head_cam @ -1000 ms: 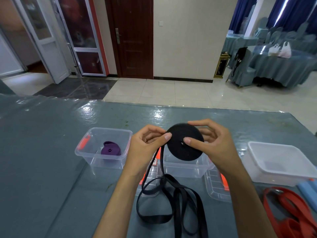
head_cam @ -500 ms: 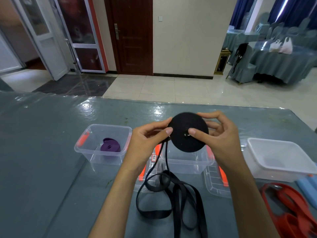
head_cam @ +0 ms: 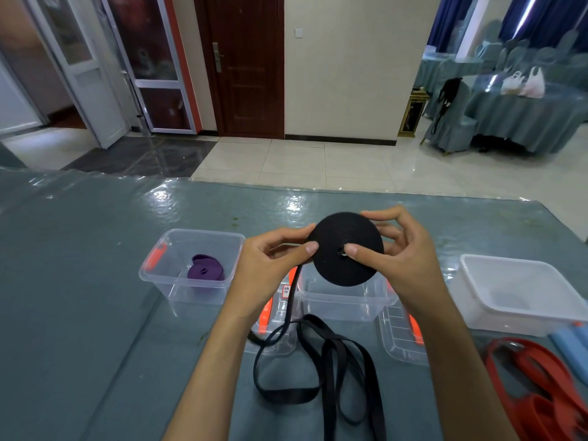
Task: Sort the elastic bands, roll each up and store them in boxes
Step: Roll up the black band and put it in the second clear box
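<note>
Count: boxes 3 – two clear [head_cam: 191, 265] [head_cam: 346, 305], one white [head_cam: 521, 291]. Lids 2 [head_cam: 276, 326] [head_cam: 401, 338]. Bands 3: black [head_cam: 346, 249], purple [head_cam: 205, 272], red [head_cam: 537, 386].

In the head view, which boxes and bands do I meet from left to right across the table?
Clear box with purple band → black roll held over middle box → white box → red band.

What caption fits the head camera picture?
Both hands roll a black band above a clear box.
</note>
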### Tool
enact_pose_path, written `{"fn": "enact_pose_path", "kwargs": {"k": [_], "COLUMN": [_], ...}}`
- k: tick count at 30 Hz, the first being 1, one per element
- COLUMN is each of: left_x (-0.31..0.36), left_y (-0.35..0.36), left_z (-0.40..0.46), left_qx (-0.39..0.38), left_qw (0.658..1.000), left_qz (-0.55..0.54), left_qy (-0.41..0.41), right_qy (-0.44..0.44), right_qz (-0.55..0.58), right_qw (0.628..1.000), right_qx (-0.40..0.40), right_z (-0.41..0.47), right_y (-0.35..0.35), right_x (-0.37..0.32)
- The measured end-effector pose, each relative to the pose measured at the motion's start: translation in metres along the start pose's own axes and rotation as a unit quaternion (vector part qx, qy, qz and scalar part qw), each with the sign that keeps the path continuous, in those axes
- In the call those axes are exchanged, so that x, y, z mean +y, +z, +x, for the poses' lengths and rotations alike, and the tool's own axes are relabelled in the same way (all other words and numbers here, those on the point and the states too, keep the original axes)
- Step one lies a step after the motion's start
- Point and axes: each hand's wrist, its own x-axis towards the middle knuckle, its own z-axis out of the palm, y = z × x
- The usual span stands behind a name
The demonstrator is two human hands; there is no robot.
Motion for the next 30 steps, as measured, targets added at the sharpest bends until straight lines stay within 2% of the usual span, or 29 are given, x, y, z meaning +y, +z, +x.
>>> {"fn": "enact_pose_path", "kwargs": {"k": [4, 9, 15, 22, 27, 30], "left_x": [0.006, 0.009, 0.017, 0.012, 0.011, 0.015], "left_y": [-0.003, 0.002, -0.001, -0.001, -0.006, -0.006], "left_z": [0.002, -0.001, -0.003, -0.003, -0.004, -0.001], "left_qx": [-0.003, 0.046, -0.014, 0.052, 0.007, 0.014], "left_qw": [0.999, 0.998, 0.999, 0.996, 0.997, 0.998], "left_qz": [0.040, 0.026, 0.041, 0.070, 0.071, 0.054], "left_qy": [0.021, 0.035, 0.015, 0.033, 0.010, 0.016], "right_qy": [0.032, 0.027, -0.001, 0.036, 0.009, 0.028], "right_qz": [-0.011, 0.023, 0.049, 0.029, 0.048, 0.074], "right_qw": [0.999, 0.999, 0.998, 0.999, 0.998, 0.996], "right_qx": [-0.001, -0.012, 0.027, -0.004, 0.049, 0.039], "right_z": [-0.002, -0.005, -0.007, -0.007, -0.008, -0.010], "right_y": [0.003, 0.007, 0.008, 0.006, 0.008, 0.011], "right_x": [0.003, 0.000, -0.005, 0.002, 0.002, 0.008]}}
